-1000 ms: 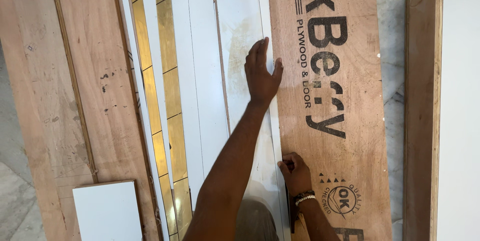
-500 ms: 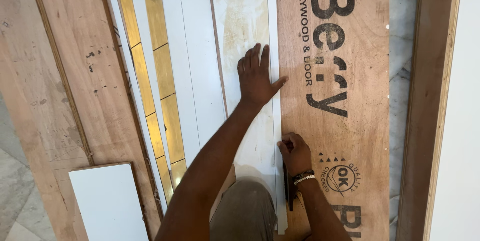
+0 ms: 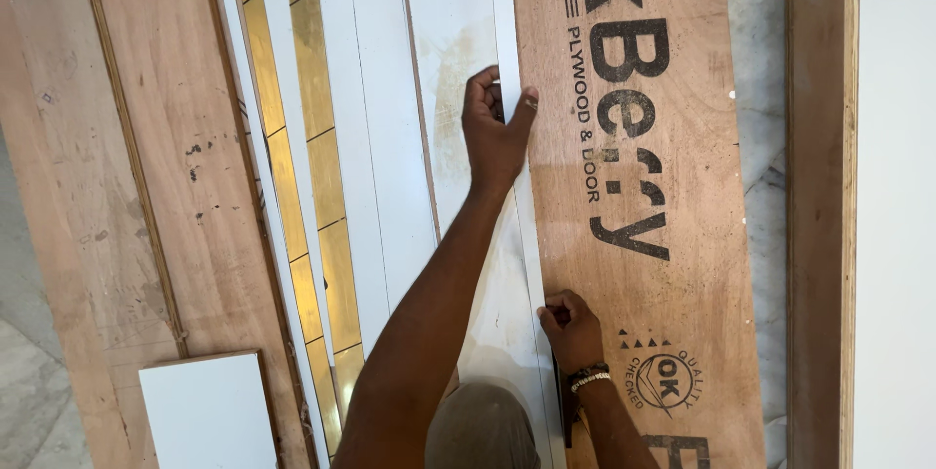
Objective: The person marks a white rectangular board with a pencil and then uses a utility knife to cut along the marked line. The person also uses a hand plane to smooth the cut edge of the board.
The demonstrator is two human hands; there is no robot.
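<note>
Mid-frame, the left hand point(image 3: 495, 133) pinches the white strip point(image 3: 507, 40) against the plywood point(image 3: 663, 235) edge; lower down, the right hand point(image 3: 572, 328), fingers curled, presses it. Seemingly fitting edging; next needs steady alignment.

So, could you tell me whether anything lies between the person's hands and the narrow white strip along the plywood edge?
Nothing visible does: the left hand already pinches the white strip, and the right hand rests against it lower down beside the plywood board.

Narrow white strip point(image 3: 509, 89) along plywood edge
</note>
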